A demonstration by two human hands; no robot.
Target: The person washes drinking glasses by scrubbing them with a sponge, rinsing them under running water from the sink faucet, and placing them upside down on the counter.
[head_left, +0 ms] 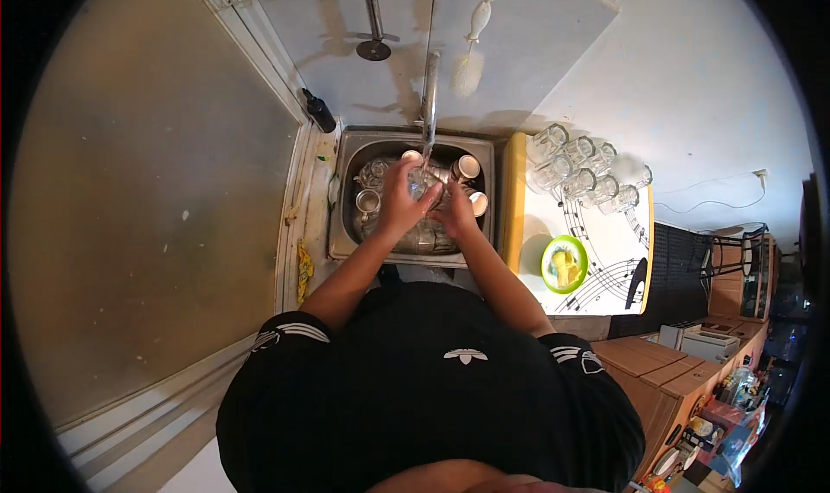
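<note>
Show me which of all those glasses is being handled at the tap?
The clear glass between the left hand and right hand, by the faucet; other glassware sits in the sink or on the counter.

Colourless for the glassware (420, 236), grey for the sink (341, 248); white with black music notes for the table (535, 217), yellow along its left edge; lime green for the bowl (545, 263)

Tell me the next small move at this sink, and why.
Probably turn the glass under the tap: the left hand and right hand are close about it, just below the spout, with more glassware in the sink.
</note>
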